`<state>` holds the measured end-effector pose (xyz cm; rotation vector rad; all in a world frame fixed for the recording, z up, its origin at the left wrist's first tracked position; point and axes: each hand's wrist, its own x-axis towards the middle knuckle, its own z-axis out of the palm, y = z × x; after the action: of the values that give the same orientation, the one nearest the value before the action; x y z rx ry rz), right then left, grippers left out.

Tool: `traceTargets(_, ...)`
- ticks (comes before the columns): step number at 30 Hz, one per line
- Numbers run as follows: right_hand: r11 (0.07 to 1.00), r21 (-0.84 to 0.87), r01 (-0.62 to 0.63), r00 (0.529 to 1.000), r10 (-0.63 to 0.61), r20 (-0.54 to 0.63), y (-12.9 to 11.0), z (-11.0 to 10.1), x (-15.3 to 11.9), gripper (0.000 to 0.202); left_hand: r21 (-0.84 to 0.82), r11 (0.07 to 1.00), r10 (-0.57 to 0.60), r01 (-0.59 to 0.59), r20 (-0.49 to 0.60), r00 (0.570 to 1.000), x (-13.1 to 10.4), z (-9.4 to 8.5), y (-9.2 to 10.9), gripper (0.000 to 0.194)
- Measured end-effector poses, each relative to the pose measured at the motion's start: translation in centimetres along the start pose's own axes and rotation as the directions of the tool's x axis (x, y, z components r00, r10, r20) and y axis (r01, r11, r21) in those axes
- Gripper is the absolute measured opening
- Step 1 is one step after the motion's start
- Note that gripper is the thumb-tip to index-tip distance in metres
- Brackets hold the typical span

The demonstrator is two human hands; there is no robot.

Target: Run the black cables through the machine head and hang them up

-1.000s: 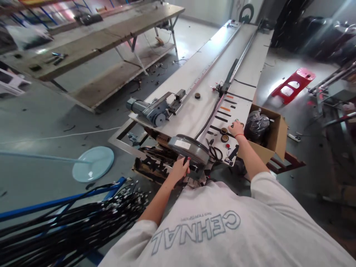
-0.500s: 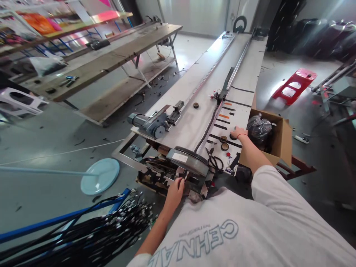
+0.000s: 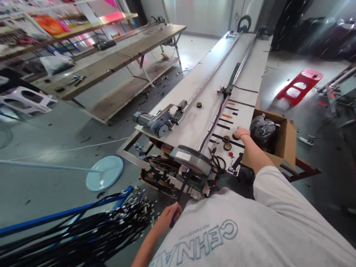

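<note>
My left hand (image 3: pixel 171 214) is closed around the lower end of a black strip (image 3: pixel 183 190), which stretches down from below a round reel (image 3: pixel 191 158) with a white label at the table's near end. Over at the right edge of the table, my right hand (image 3: pixel 242 132) has its fingers curled onto a dark roll of tape (image 3: pixel 235 137), partly hidden by them. Beside it lie two more tape rolls (image 3: pixel 227 147), black-handled scissors (image 3: pixel 218 162) and a small red round piece (image 3: pixel 230 154). Short black strips (image 3: pixel 223 126) and orange strips (image 3: pixel 227 116) are stuck along the tabletop.
A motor unit (image 3: pixel 158 124) sits on the near left of the long white table (image 3: pixel 191 126). An open cardboard box (image 3: pixel 289 142) with a bagged dark item stands at right. Left are a light-blue disc (image 3: pixel 107 174) and bundled black cables (image 3: pixel 111 226). A red stool (image 3: pixel 302 85) stands farther right.
My left hand has moved down and toward my body, drawing out a length of the black strip from below the reel. My right hand stays at the tape roll; the view has shifted slightly.
</note>
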<state>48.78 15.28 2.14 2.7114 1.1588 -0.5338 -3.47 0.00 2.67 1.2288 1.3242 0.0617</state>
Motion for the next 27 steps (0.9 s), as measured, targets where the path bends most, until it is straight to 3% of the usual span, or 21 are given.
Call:
traceTargets(2, 1.000, 0.008, -0.006, 1.000, 0.006, 0.006, 0.0, -0.4, -0.2, 0.054, -0.035, 0.996, 0.083, -0.086, -0.086, 0.993, 0.6, 0.6, 0.4, 0.065)
traceTargets(6, 0.999, 0.041, 0.023, 1.000, -0.023, 0.008, -0.5, -2.7, -1.3, 0.051, -0.058, 0.973, 0.198, -0.222, -0.283, 0.939, 2.4, 1.7, 1.1, 0.064)
traceTargets(9, 0.939, 0.228, 0.256, 0.965, -0.233, -0.123, -3.0, -4.3, -6.4, 0.046, -0.010, 0.964, 0.245, -0.267, -0.359, 0.900, 3.8, 1.8, 2.1, 0.060)
traceTargets(11, 0.758, 0.402, 0.514, 0.858, -0.447, -0.254, -5.6, -3.7, -12.6, 0.043, 0.017, 0.955, 0.281, -0.297, -0.382, 0.881, 4.5, 1.6, 3.3, 0.058)
traceTargets(12, 0.620, 0.465, 0.631, 0.770, -0.574, -0.280, -6.9, -2.8, -16.2, 0.041, 0.019, 0.946, 0.303, -0.322, -0.392, 0.868, 4.8, 1.4, 4.0, 0.057)
traceTargets(13, 0.478, 0.511, 0.715, 0.664, -0.692, -0.282, -8.1, -1.4, -19.7, 0.038, 0.017, 0.936, 0.327, -0.351, -0.404, 0.854, 5.1, 1.2, 4.7, 0.056)
traceTargets(15, 0.223, 0.518, 0.826, 0.404, -0.875, -0.266, -10.1, 2.2, -25.4, 0.036, 0.015, 0.915, 0.371, -0.403, -0.420, 0.828, 5.6, 0.7, 5.9, 0.053)
traceTargets(16, 0.169, 0.489, 0.856, 0.323, -0.913, -0.249, -11.1, 4.1, -27.1, 0.040, 0.013, 0.906, 0.391, -0.424, -0.413, 0.823, 5.9, 0.4, 6.4, 0.052)
traceTargets(17, 0.191, 0.450, 0.872, 0.325, -0.914, -0.242, -12.0, 5.9, -28.0, 0.041, 0.010, 0.897, 0.411, -0.442, -0.390, 0.824, 6.1, 0.2, 6.7, 0.051)
traceTargets(18, 0.259, 0.406, 0.876, 0.373, -0.898, -0.234, -13.0, 7.4, -28.2, 0.041, 0.007, 0.889, 0.430, -0.458, -0.356, 0.830, 6.3, 0.0, 7.0, 0.050)
traceTargets(20, 0.460, 0.332, 0.824, 0.542, -0.811, -0.220, -15.0, 9.7, -27.0, 0.031, 0.010, 0.879, 0.459, -0.477, -0.285, 0.841, 6.6, -0.2, 7.2, 0.049)
traceTargets(21, 0.538, 0.311, 0.784, 0.607, -0.768, -0.204, -15.9, 10.4, -26.0, 0.022, 0.016, 0.876, 0.469, -0.482, -0.260, 0.844, 6.6, -0.3, 7.2, 0.048)
traceTargets(22, 0.581, 0.301, 0.756, 0.644, -0.743, -0.184, -16.5, 10.9, -24.9, 0.013, 0.024, 0.875, 0.474, -0.483, -0.243, 0.846, 6.6, -0.3, 7.2, 0.048)
traceTargets(23, 0.594, 0.300, 0.747, 0.654, -0.737, -0.169, -16.9, 11.2, -24.0, 0.010, 0.029, 0.877, 0.473, -0.480, -0.236, 0.849, 6.6, -0.4, 7.2, 0.048)
traceTargets(27, 0.557, 0.268, 0.786, 0.614, -0.757, -0.223, -16.5, 11.4, -22.6, 0.010, 0.043, 0.865, 0.495, -0.499, -0.225, 0.839, 6.4, -0.5, 7.3, 0.045)
